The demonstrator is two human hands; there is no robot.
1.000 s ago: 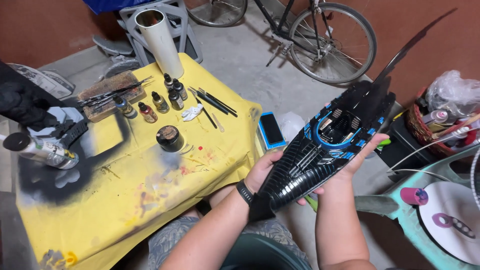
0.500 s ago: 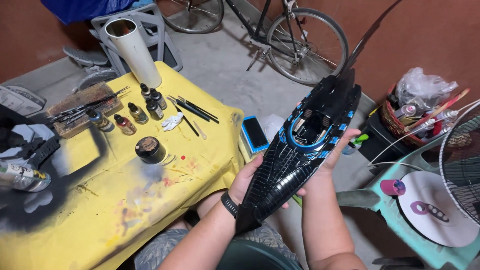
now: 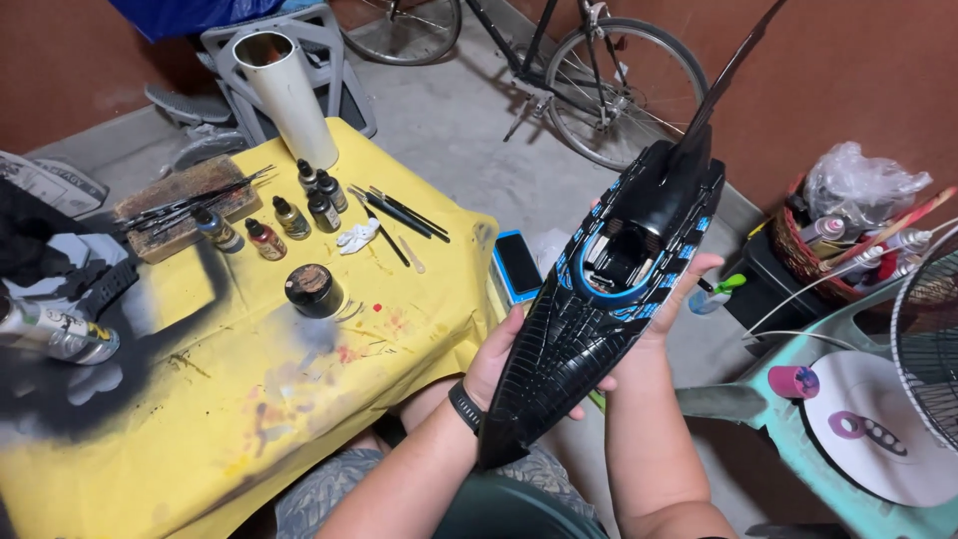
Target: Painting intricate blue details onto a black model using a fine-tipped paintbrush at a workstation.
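Two hands are cradling a black-and-blue model hull (image 3: 609, 299) | left hand (image 3: 499, 364), right hand (image 3: 664, 334) clasping its midsection off the table's (image 3: 249, 399) right edge | seemingly light, rigid, glossy; thin tail fin fragile.

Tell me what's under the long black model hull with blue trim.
Both hands: left hand and right hand cup the long black model hull with blue trim from below. Palms are covered by it.

Both bare forearms rise from the bottom edge, angled up and inward. Left hand (image 3: 496, 357) cupped palm-up, fingers curled, a black band on its wrist. Right hand (image 3: 667, 304) held higher, palm turned inward, fingers spread and bent, thumb side toward the camera. Hands near each other, not touching.
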